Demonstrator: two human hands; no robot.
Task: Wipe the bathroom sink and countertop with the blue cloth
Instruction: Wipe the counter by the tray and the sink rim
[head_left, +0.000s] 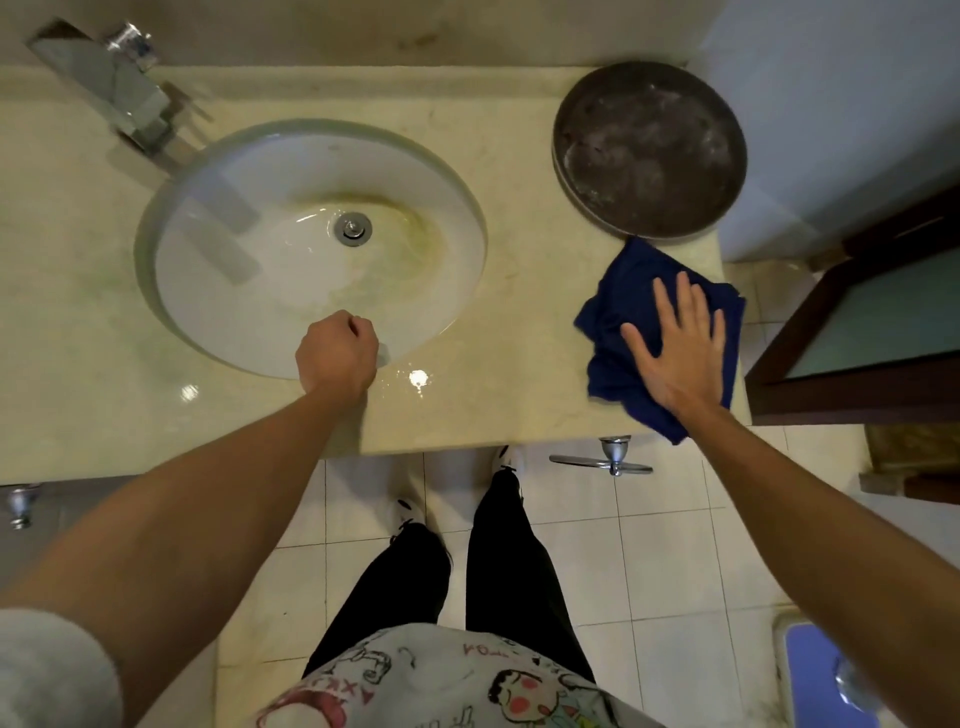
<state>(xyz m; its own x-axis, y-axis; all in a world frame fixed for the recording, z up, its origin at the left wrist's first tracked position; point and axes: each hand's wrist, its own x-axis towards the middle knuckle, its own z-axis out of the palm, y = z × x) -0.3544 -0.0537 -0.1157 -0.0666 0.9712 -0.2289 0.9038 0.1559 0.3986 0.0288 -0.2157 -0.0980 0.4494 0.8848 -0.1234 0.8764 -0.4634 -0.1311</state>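
Marble-toned countertop (498, 291) fills the upper half of the head view, with an oval white sink (291, 291) sunk into it left of centre. The basin carries a yellowish-brown stain around and to the right of the chrome drain (353, 229), and a square chrome faucet (111, 85) stands at its upper left, its spout angled toward the bowl. The blue cloth (618, 306) lies crumpled on the right end of the countertop, one corner hanging over the front edge. The right hand (675, 348) rests flat on top of the cloth, palm down, fingers straight and spread, pressing it against the stone rather than gripping it. The left hand (337, 356) is clenched into a fist at the front rim of the sink, knuckles down on the edge where basin meets counter; it appears to hold nothing, though the underside of the fist is hidden. Just behind the cloth, a round dark metal tray (649, 150) with a dull, mottled surface sits on the back right of the counter, its near rim almost touching the cloth. Bright spots of reflected light show on the counter in front of the sink. Below the counter edge are pale floor tiles (649, 545), the person's dark trousers and white shoes, and a chrome handle (608, 457).
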